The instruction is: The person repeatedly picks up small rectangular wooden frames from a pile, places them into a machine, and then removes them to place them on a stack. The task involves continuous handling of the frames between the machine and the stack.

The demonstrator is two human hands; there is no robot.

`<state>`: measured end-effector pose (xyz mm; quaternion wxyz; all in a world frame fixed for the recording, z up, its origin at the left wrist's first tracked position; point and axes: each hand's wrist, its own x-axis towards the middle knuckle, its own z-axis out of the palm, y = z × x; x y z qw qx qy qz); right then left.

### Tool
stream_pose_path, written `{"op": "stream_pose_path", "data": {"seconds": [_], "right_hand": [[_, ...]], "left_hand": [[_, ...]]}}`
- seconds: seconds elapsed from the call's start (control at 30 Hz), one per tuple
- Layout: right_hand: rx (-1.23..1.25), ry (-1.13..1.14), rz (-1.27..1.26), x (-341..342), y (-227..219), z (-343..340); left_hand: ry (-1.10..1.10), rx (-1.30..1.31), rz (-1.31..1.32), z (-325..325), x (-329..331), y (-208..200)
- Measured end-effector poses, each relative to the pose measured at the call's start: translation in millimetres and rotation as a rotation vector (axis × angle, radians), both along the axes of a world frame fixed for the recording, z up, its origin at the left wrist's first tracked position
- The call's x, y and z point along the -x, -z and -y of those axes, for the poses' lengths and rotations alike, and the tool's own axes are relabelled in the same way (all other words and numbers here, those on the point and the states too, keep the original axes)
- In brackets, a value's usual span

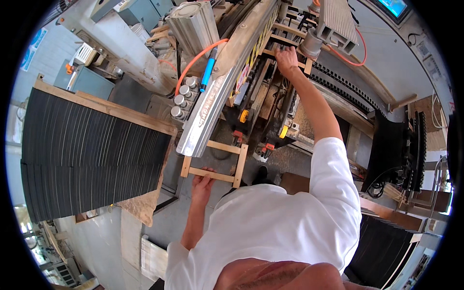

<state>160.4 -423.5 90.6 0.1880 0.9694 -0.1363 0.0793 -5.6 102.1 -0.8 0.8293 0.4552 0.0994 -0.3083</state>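
My left hand [202, 184] grips the near rail of a small rectangular wooden frame [212, 175], its fingers closed round the wood. The frame hangs level over the floor, and one end is partly covered by the machine's grey metal beam [208, 108]. My right arm stretches far into the machine. There my right hand [287, 59] is bent over a second wooden frame [285, 40], beside a round metal press cylinder [311, 44]. Its fingers look closed on that frame's wood, though their tips are partly hidden.
At left stands a large stack of black slats [92, 154] edged with wood. An orange hose [193, 63] and a blue marker-like tool [208, 70] lie by the beam. Yellow-tipped clamps [283, 131] sit below my right arm. A black curved machine part [389, 150] stands at right.
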Motion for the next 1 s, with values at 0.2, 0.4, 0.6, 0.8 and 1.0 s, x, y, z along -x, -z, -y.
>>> {"op": "stream_pose_path", "data": {"seconds": [0.2, 0.4, 0.6, 0.8, 1.0], "right_hand": [[0.032, 0.088, -0.107, -35.1, -9.6, 29.0], [-0.084, 0.031, -0.128, -59.2, -6.0, 70.2], [-0.277, 0.01, -0.125, -68.5, -7.7, 91.2], [-0.303, -0.033, -0.181, -65.6, -20.2, 88.1], [-0.238, -0.123, -0.139, -58.2, -21.6, 74.7]], "left_hand": [[-0.107, -0.152, 0.04, -22.1, 2.7, 30.7], [-0.221, -0.166, -0.048, -6.7, 19.7, 48.9], [-0.18, -0.253, -0.097, 23.6, 23.0, 60.8], [-0.172, -0.269, -0.091, 42.1, 27.8, 65.4], [-0.222, -0.321, -0.148, 45.0, 40.9, 76.6]]}}
